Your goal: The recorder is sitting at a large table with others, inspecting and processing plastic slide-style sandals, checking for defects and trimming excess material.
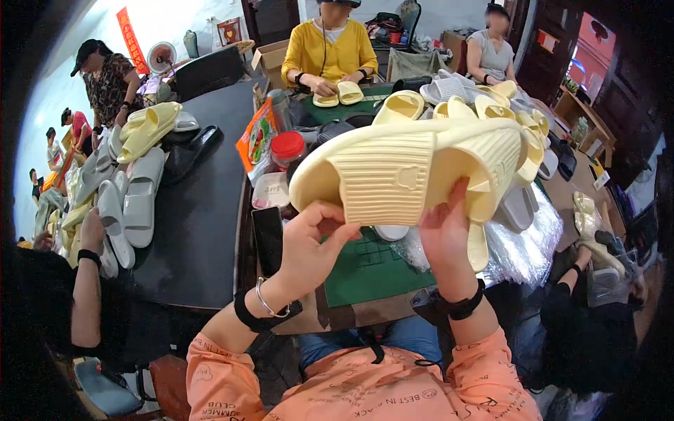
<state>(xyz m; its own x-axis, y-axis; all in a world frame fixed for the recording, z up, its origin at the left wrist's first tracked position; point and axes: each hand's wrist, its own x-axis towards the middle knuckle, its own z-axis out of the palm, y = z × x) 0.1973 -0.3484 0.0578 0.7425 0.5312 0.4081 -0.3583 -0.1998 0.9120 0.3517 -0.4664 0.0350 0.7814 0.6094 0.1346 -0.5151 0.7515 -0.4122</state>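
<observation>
Close in front of me is a pair of pale yellow slippers, raised above the table. The left slipper shows a broad ribbed strap with an embossed outline, and my left hand pinches the strap's lower edge between thumb and fingers. The right slipper is pressed against it, its opening turned toward me. My right hand grips this one from below, with fingers reaching inside, partly out of sight. Beneath lies a green cutting mat, with clear plastic bags to the right.
Yellow and grey slippers are heaped behind the held pair. A dark phone, a red-lidded jar and an orange packet stand left. More slippers cover the dark side table. People work opposite and on both sides.
</observation>
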